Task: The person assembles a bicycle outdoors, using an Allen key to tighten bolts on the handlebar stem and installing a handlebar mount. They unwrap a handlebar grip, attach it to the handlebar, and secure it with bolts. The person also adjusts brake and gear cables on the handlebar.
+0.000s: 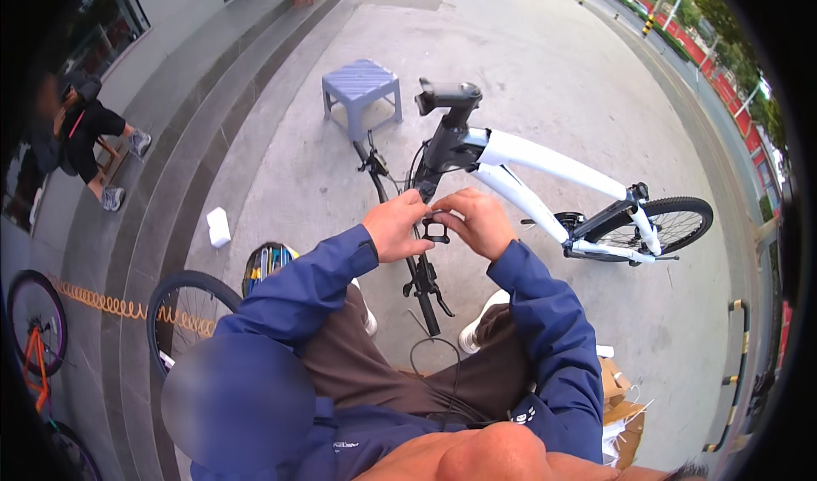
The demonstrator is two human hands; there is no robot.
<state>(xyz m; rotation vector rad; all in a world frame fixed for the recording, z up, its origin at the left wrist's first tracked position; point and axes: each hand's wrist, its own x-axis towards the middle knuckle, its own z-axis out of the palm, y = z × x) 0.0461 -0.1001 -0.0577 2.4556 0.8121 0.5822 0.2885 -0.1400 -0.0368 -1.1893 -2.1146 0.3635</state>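
Head view: the handlebar point(423, 287), black and fitted with levers, lies in front of the seated person; its long axis runs steeply from upper left to lower right, the far end pointing toward the blue-grey stool point(361, 81), the near grip pointing back between the white shoes; its middle passes beneath the hands and is partly hidden. The black clamp piece point(437, 239), a small squarish frame, sits over this middle portion, its opening turned up to the viewer; whether it touches the bar cannot be told.

The right hand point(478, 224) is nearly closed, thumb and forefinger pinching the upper edge of the clamp piece; the left hand point(395, 228) is half curled just beside it, thumb extended toward the piece's left side, fingertips meeting those of the right; what lies within its curl cannot be made out.

Beyond the hands stands the bicycle point(553, 164), white-framed, its black stem upright at the front and its rear wheel to the right.

Containers: at left, near the sleeve, a round tub point(250, 270) packed with tools point(271, 260), several with coloured handles; at lower right, an open cardboard box point(631, 434), white paper point(613, 441) at its side.
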